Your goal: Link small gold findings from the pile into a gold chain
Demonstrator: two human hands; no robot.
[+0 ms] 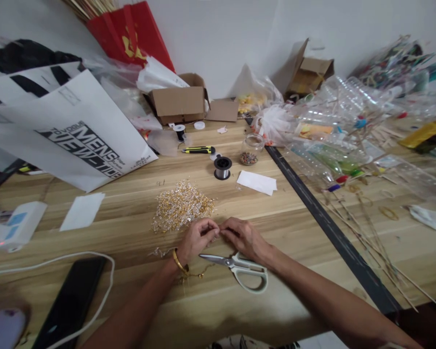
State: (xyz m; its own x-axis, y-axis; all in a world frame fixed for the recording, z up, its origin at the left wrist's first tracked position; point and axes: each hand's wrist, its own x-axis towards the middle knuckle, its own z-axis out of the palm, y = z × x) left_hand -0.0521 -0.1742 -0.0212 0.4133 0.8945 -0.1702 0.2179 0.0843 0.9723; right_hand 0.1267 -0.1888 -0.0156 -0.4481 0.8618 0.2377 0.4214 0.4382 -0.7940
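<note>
My left hand (pixel 199 236) and my right hand (pixel 244 236) meet fingertip to fingertip over the wooden table (pixel 138 276). Both are closed in a pinch, and whatever sits between the fingers is too small to make out. Just beyond my left hand spreads a heap of gold and clear beads (pixel 181 206). Scissors (pixel 240 271) with pale handles lie below my hands, blades pointing left. Near my left wrist, which wears a gold bangle (pixel 179 261), a thin beaded strand (pixel 199 275) rests on the wood. A spool of wire (pixel 223 168) stands behind the beads.
A yellow-black utility knife (pixel 199 150), a glass jar of beads (pixel 252 150) and a paper slip (pixel 256 182) lie farther back. Left are a white shopping bag (pixel 69 131), a phone (pixel 70 300) and a white cable (pixel 111 276). Plastic bottles (pixel 334 111) and sticks (pixel 374 252) crowd the right.
</note>
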